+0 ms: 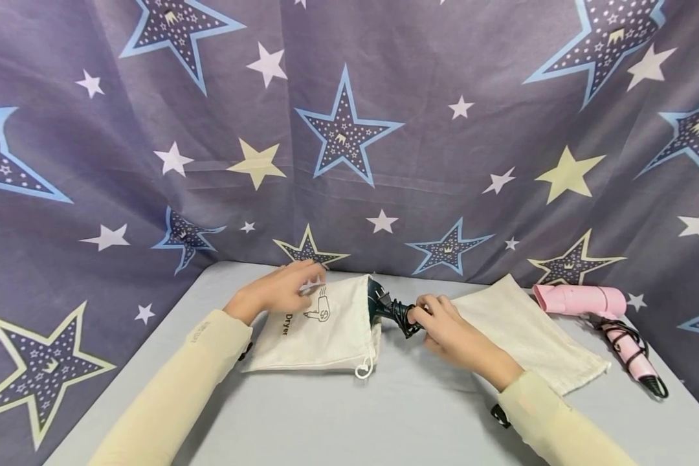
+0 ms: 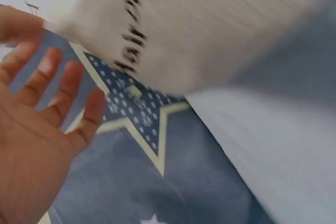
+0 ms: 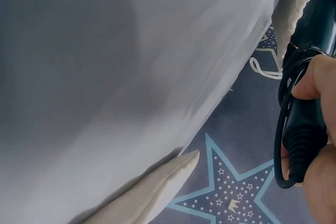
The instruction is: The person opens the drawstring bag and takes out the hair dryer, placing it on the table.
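Observation:
A white drawstring bag (image 1: 332,340), printed with a hair dryer drawing and black lettering, lies on the table with its mouth to the right. A dark hair dryer (image 1: 375,299) is partly inside it; its black-corded handle sticks out of the mouth. My right hand (image 1: 451,333) grips that handle; in the right wrist view the thumb lies over the wound cord (image 3: 286,124). Above the bag's far left part is my left hand (image 1: 282,289). Its fingers (image 2: 68,85) are spread beside the bag in the left wrist view. The dryer's head is mostly hidden in the cloth.
A second white cloth bag (image 1: 530,330) lies flat beyond my right forearm. At the table's right side rests a pink hair dryer (image 1: 582,300) with black cord round its handle. A star-patterned curtain (image 1: 419,162) hangs behind the grey table (image 1: 349,421).

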A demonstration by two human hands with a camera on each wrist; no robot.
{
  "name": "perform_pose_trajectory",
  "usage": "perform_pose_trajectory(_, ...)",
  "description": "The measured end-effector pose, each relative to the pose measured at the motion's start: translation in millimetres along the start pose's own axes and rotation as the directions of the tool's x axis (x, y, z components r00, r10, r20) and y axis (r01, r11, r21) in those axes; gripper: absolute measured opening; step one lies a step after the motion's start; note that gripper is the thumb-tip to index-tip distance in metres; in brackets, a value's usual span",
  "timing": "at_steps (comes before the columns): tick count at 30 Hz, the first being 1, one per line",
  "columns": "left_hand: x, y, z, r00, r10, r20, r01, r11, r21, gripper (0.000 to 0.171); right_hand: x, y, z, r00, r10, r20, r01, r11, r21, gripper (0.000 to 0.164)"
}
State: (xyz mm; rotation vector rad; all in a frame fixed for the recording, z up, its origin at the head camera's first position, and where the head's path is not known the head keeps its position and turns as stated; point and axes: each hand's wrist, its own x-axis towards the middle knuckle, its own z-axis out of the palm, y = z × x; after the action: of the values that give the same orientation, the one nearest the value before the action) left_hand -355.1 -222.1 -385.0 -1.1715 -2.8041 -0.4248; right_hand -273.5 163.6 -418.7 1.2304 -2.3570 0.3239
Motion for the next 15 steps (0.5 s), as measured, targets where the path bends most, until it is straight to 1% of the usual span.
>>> perform_pose_trajectory(3,11.7,8.3,3.9,0.998,0.057,-0.025,-0.059,0.994,-0.093,0.047,0,-1,0,1.000,-0.011,-0.006,0.011,1.000,0.005,0.043)
perform_pose_trajectory(5,18.6,11.8,8.0,0.994,0.099,-0.040,-0.103,0.987,-0.121,0.048,0,-2,-1,1.000,-0.020,-0.010,0.020,1.000,0.011,0.044)
perform_pose_trajectory(6,21.3,13.4,9.8,0.993,0.109,-0.045,-0.114,0.985,-0.129,0.047,0,-2,-1,1.000,-0.026,-0.014,0.026,1.000,0.014,0.044)
perform_pose_trajectory(10,27.9,17.4,16.7,0.990,0.121,-0.076,-0.132,0.976,-0.174,0.044,2,-3,0,0.998,-0.052,-0.019,0.053,0.998,0.017,0.044)
perform_pose_trajectory(15,32.1,20.4,25.2,0.987,0.137,-0.086,-0.156,0.950,-0.269,0.035,1,-4,1,0.998,-0.059,-0.015,0.059,0.998,0.010,0.044)
